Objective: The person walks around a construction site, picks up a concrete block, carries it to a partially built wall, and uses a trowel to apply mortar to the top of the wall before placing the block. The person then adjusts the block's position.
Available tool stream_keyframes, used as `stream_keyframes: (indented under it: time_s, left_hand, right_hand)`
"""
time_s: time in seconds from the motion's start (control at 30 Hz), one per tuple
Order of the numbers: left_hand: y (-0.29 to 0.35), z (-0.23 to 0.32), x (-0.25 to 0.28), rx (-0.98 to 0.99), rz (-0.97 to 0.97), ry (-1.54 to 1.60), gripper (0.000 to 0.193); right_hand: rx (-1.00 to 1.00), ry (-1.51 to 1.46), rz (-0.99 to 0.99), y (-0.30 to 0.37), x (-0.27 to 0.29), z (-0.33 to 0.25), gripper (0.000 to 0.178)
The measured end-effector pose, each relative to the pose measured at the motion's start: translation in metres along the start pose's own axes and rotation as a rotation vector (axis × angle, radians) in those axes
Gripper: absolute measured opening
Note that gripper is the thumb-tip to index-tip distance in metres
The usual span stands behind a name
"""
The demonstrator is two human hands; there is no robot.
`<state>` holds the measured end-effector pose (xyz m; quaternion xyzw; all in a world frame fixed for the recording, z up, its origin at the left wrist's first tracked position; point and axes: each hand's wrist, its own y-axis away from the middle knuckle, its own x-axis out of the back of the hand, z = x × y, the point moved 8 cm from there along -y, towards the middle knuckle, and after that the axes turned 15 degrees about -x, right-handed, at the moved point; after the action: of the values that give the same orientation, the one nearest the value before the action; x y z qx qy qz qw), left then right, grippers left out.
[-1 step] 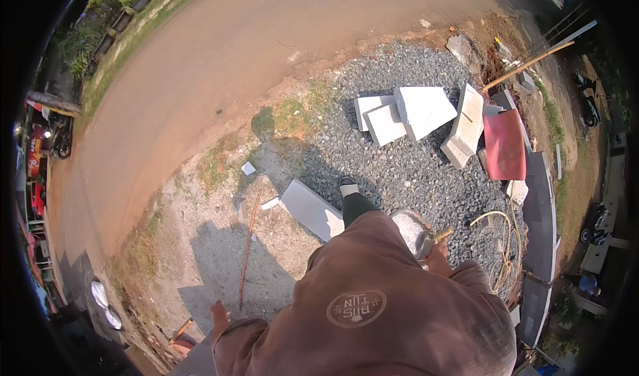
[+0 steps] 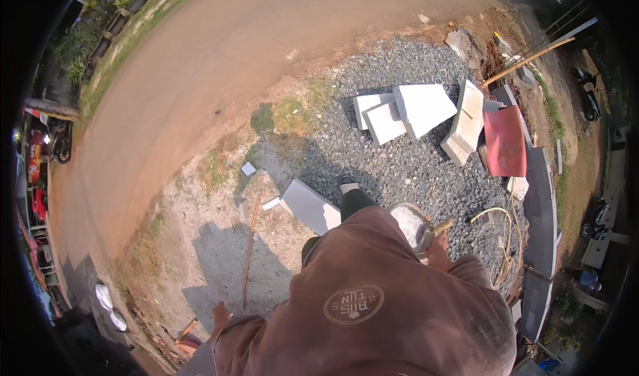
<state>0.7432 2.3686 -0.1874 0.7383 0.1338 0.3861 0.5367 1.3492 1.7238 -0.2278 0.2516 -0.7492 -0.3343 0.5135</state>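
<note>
My right hand [image 2: 438, 255] is closed at the right of my body, by the short wooden handle of a tool [image 2: 441, 227] that looks like a trowel. It seems to grip this tool, though the fingers are partly hidden. Just left of it is a round grey container [image 2: 408, 217] with pale material inside, partly covered by my shirt. Out to the left, my left hand [image 2: 220, 315] hangs with fingers loosely apart and nothing visible in it. Ahead of my body, a grey block [image 2: 307, 205] lies on the ground, near a thin reddish rod [image 2: 251, 253].
White blocks [image 2: 423, 109] lie on the gravel [image 2: 373, 69], beside another pale block [image 2: 464, 123]. A red sheet [image 2: 505, 141] rests by a low grey block wall [image 2: 540, 209] on the right. A pale hose [image 2: 511, 243] coils nearby. The dirt road [image 2: 166, 89] curves past the left.
The view has shifted very slightly. My right hand and the wooden handle are a little higher in view; the blocks stay where they were on the ground.
</note>
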Motion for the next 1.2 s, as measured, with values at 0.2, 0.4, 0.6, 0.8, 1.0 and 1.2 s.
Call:
stream_keyframes:
  time_s: [0.2,0.4,0.6,0.8,1.0,1.2]
  left_hand:
    - [-0.087,-0.059,0.229,0.200,0.335,0.559,0.041]
    - [-0.223,-0.046,0.466,-0.052,0.724,1.136,0.040]
    - [-0.341,-0.111,0.589,0.143,0.536,0.943,0.040]
    - [-0.459,-0.076,0.745,0.136,0.537,0.925,0.037]
    - [-0.571,0.026,0.951,-0.014,0.583,0.890,0.035]
    - [-0.636,0.085,1.139,0.052,0.583,0.754,0.035]
  right_hand:
    - [0.010,0.029,-0.076,0.061,-0.119,-0.051,0.070]
    - [0.016,-0.076,-0.081,0.131,-0.248,-0.103,0.065]
    - [0.006,-0.107,-0.027,0.187,-0.393,-0.107,0.069]
    - [-0.051,-0.026,0.113,0.240,-0.462,-0.144,0.080]
    - [-0.014,-0.097,0.171,0.247,-0.561,-0.169,0.072]
    - [-0.219,-0.314,0.162,0.284,-0.661,-0.235,0.075]
